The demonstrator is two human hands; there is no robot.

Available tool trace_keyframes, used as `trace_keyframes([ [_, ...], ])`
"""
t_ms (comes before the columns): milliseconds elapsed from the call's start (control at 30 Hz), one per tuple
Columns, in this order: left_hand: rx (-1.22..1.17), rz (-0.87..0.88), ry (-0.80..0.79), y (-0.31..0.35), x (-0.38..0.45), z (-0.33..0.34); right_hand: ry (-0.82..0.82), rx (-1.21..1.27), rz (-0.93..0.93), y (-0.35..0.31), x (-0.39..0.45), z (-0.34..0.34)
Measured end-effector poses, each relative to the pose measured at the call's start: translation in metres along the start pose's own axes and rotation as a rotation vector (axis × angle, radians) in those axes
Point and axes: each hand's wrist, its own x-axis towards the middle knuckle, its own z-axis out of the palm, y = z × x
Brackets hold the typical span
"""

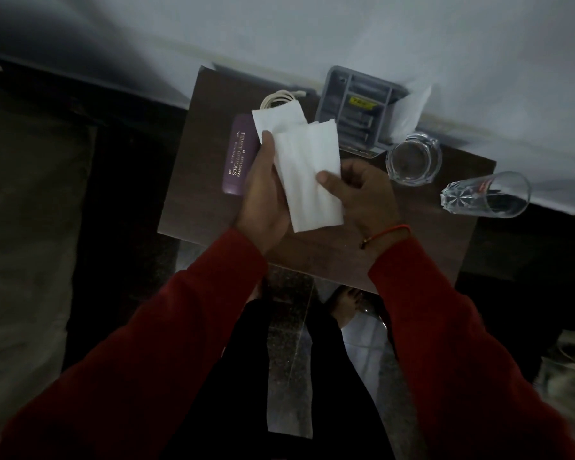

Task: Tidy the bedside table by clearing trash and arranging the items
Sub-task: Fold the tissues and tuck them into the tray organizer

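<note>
Head view: my left hand (262, 194) and right hand (362, 190) both pinch the white tissues (307, 175), thumbs on top, held above the bedside table (422, 244). The purple case (239, 157) beside my left hand carries gold lettering, too blurred to read reliably.

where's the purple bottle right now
In the head view the purple bottle lies flat on the table's left side, beside the left hand, near the coiled cable.
</note>
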Motion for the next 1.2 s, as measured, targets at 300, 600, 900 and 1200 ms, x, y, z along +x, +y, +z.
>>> trace_keyframes([
  [300,0.095,0.28,0.242,0.033,0.022,-0.024,-0.023,0.269,-0.063,-0.004,-0.012,-0.006],
  [600,0.208,0.209,0.223,-0.011,0.002,0.006,-0.047,-0.015,-0.039,-0.008,-0.006,0.003],
  [900,-0.069,0.277,0.251,0.008,0.01,0.016,0.157,0.428,0.078,-0.004,-0.006,-0.005],
  [1200,-0.139,0.256,0.36,0.012,0.019,-0.01,0.437,0.097,-0.108,-0.034,0.035,-0.027],
])
